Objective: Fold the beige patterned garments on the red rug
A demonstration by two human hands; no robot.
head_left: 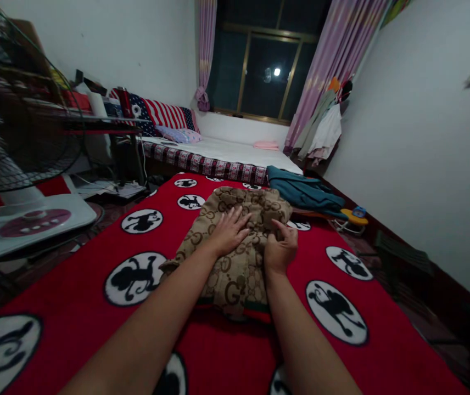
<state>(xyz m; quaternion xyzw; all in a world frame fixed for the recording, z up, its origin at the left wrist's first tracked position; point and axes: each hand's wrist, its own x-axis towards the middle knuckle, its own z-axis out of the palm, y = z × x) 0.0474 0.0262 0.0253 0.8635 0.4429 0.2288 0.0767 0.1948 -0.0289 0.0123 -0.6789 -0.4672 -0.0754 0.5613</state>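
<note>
A tan jacket (235, 282) with a brown letter pattern lies folded on a red blanket (227, 351), its green and red trim towards me. My left hand (230, 233) rests flat on the middle of the jacket, fingers stretched out. At the jacket's right side, my right hand (281, 249) has its fingers curled in with the index finger bent over the cloth. It seems to pinch the fabric there, though the fingertips are partly hidden.
A dark teal garment (303, 189) lies at the blanket's far right, near a yellow stool (354, 216). To the left stand a fan (24, 109) and a cluttered desk (123, 129). Beyond is a bed (227, 149) below the window.
</note>
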